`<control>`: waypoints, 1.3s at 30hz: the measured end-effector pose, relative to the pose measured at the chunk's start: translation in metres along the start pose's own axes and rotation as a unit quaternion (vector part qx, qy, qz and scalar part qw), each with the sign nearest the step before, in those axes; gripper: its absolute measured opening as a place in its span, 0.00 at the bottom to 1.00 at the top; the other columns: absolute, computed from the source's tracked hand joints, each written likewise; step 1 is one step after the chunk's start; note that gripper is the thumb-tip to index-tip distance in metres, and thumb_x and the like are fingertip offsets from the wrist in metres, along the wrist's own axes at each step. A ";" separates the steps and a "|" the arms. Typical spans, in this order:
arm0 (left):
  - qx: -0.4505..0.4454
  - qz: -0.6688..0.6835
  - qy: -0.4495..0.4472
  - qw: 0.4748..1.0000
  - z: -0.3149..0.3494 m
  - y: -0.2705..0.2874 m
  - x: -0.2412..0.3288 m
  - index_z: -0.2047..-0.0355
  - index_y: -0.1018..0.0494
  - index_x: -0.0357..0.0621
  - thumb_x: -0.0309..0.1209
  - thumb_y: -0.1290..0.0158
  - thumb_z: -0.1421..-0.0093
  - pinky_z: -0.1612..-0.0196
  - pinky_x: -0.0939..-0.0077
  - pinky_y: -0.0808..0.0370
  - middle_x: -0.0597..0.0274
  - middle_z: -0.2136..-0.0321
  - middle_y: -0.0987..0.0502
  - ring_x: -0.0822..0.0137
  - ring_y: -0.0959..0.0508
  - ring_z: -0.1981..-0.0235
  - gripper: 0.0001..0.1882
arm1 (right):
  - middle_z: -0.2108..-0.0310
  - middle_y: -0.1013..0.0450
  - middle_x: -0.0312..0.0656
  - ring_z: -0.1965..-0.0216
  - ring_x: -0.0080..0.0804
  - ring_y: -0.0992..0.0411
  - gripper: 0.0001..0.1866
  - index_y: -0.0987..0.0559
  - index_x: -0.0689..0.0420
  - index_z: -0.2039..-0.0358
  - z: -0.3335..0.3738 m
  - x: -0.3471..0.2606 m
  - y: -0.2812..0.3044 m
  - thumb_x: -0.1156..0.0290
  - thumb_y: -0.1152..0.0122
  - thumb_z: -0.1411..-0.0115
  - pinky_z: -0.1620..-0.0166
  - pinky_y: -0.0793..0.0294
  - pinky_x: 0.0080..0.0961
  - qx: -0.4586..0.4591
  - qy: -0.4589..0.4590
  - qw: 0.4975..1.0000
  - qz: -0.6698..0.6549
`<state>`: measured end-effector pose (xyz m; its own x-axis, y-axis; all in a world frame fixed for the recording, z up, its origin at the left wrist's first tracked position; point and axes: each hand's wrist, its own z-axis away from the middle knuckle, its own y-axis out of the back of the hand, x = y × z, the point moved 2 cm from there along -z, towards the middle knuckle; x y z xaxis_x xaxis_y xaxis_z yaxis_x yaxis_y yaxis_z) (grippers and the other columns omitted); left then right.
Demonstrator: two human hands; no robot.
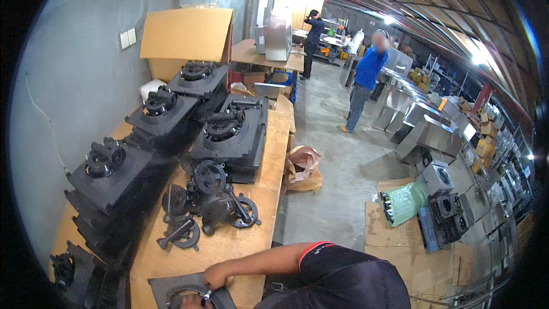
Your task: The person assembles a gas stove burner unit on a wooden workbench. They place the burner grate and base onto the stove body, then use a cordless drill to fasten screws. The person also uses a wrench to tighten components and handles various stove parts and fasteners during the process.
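At the bottom of the head view, a black square plate (174, 286) with a round opening lies on the wooden table. My right hand (215, 275) is closed over its edge, the arm reaching in from the right. A small shiny metal piece (207, 296) shows just below the fist; what the fingers grip is hidden. My left hand (193, 302) is at the plate's opening, mostly cut off by the lower edge. Past the plate lies a pile of black burner parts (214, 203), ring-shaped with stub pipes.
Stacks of black plates with burner parts (106, 163) line the wall side, and another stack (231, 137) stands farther along the wooden table (240, 257). An open cardboard box (186, 34) is behind. A paper sack (303, 174) stands on the floor. Two people are farther off, near metal cabinets (394, 103).
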<state>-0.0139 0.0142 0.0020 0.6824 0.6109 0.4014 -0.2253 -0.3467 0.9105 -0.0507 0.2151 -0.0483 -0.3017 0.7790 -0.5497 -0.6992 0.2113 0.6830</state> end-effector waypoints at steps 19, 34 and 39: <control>0.024 -0.062 0.064 0.996 -0.008 -0.004 -0.006 0.65 0.22 0.38 0.38 0.42 0.51 0.58 0.48 0.25 0.47 0.62 0.22 0.45 0.23 0.62 0.17 | 0.84 0.33 0.35 0.88 0.27 0.38 0.10 0.20 0.54 0.68 -0.019 0.001 0.003 0.63 0.46 0.39 0.85 0.38 0.29 -0.216 -0.031 0.928 -0.302; 0.073 -0.033 0.009 0.997 -0.011 -0.008 -0.015 0.71 0.23 0.40 0.36 0.41 0.56 0.60 0.53 0.26 0.46 0.64 0.23 0.44 0.24 0.61 0.14 | 0.81 0.28 0.41 0.84 0.31 0.32 0.15 0.19 0.57 0.68 -0.002 -0.002 -0.015 0.58 0.45 0.36 0.81 0.33 0.36 -0.141 -0.045 0.922 -0.358; 0.318 -0.203 0.053 0.925 0.014 0.023 -0.006 0.53 0.25 0.35 0.40 0.39 0.48 0.50 0.55 0.26 0.40 0.54 0.23 0.45 0.22 0.54 0.26 | 0.73 0.21 0.46 0.75 0.38 0.26 0.18 0.16 0.58 0.61 -0.006 -0.013 0.008 0.57 0.45 0.35 0.70 0.27 0.42 -0.092 0.063 0.985 -0.133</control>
<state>-0.0138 -0.0077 0.0190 0.5410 0.8375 0.0774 0.5123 -0.4011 0.7594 -0.0564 0.2029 -0.0388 -0.1614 0.6293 -0.7602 -0.8668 0.2779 0.4140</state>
